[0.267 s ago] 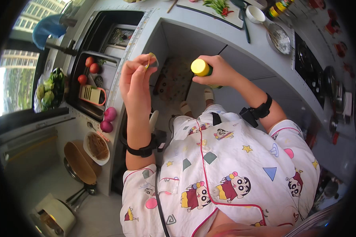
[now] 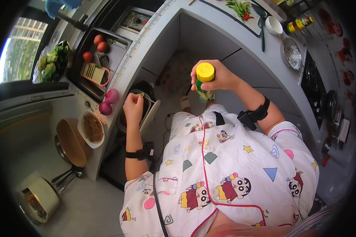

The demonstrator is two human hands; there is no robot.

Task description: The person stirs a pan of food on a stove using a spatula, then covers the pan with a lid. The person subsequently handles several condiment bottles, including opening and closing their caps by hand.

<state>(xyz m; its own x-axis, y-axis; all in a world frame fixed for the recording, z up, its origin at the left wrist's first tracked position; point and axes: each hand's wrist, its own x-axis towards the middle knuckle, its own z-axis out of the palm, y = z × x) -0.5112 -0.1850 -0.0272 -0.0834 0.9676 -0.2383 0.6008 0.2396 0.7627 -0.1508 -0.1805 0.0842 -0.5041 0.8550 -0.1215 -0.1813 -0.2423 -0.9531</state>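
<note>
My right hand is wrapped round a bottle with a yellow cap and a green label, held upright in front of my body. Its lower part is partly hidden by my fingers and thumb. My left hand is closed, with a small yellow-green scrap poking out at the fingertips; most of the scrap is hidden. That hand is beside a dark bin with a pale raised lid, below the counter edge.
Left of me, a sink holds tomatoes and an orange-rimmed grater. Two purple onions and a white dish sit on the counter. Ahead are a cutting board with chopped peppers and a metal bowl.
My left hand has moved down and toward me, from beside the counter to beside the bin, its thin, yellow-edged clear scrap now mostly covered. The bottle in my right hand has turned more upright.
</note>
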